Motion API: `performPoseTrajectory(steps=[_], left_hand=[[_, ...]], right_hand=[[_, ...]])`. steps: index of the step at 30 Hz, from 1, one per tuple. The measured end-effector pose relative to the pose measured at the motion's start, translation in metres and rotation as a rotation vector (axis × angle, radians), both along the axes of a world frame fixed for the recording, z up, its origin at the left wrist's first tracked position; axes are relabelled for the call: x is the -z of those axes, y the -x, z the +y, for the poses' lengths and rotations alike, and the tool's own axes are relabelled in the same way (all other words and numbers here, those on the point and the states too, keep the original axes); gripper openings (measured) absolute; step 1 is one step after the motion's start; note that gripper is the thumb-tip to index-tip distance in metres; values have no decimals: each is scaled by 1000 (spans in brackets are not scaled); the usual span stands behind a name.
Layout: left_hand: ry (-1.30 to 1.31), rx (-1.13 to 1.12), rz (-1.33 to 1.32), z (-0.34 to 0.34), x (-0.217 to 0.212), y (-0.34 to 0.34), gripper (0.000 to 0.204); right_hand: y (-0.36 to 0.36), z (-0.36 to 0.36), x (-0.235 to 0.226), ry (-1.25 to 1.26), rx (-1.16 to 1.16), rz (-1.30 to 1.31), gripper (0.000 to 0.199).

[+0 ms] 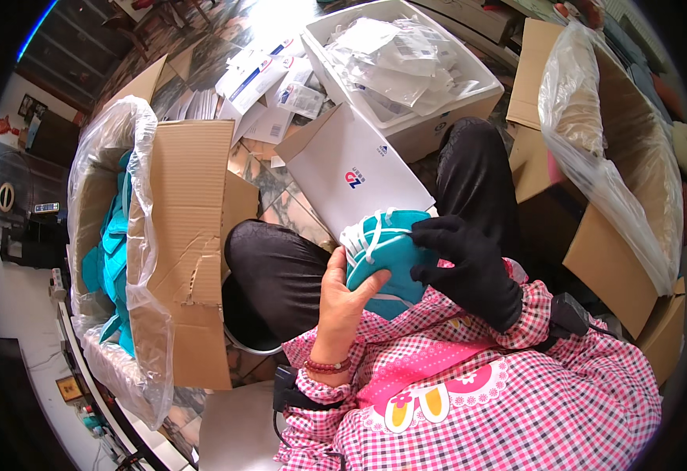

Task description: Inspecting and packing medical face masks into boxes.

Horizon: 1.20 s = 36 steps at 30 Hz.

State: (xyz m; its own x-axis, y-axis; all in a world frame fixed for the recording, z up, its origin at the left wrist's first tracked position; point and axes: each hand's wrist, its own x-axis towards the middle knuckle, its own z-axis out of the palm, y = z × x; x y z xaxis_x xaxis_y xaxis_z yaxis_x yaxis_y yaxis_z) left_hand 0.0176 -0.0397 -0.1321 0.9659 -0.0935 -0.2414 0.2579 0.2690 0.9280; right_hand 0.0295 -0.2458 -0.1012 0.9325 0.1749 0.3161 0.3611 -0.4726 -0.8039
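Observation:
A small stack of teal cup-shaped face masks (394, 271) with white elastic straps is held up in front of my lap. My bare left hand (340, 294) grips its left side, with the thumb across the front mask. On the right side, my right hand (465, 267) in a black glove has its fingers and thumb at the masks' edge, pinching it. Right behind the stack stands an open white cardboard carton (359, 169), its inside hidden from this view.
At left, a plastic-lined cardboard box (190, 259) contains many teal masks (112, 255). A white foam box (477, 94) full of clear plastic bags (398, 59) stands ahead. Flattened white cartons (253, 86) lie beside it. Another lined cardboard box (618, 259) is at right.

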Motion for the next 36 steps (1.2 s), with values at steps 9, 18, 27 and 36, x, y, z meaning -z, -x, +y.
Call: performPoseTrajectory(steps=[9, 18, 27, 36], left_hand=[[375, -74, 171, -1, 30, 17, 59], [347, -101, 168, -2, 21, 17, 60], [174, 53, 65, -1, 16, 19, 71], [180, 124, 58, 0, 18, 21, 86]], right_hand=[[27, -8, 0, 173, -91, -87, 49], [36, -20, 10, 207, -152, -48, 39], [6, -4, 10, -272, -127, 654, 31], [1, -7, 28, 306, -296, 337, 34]])
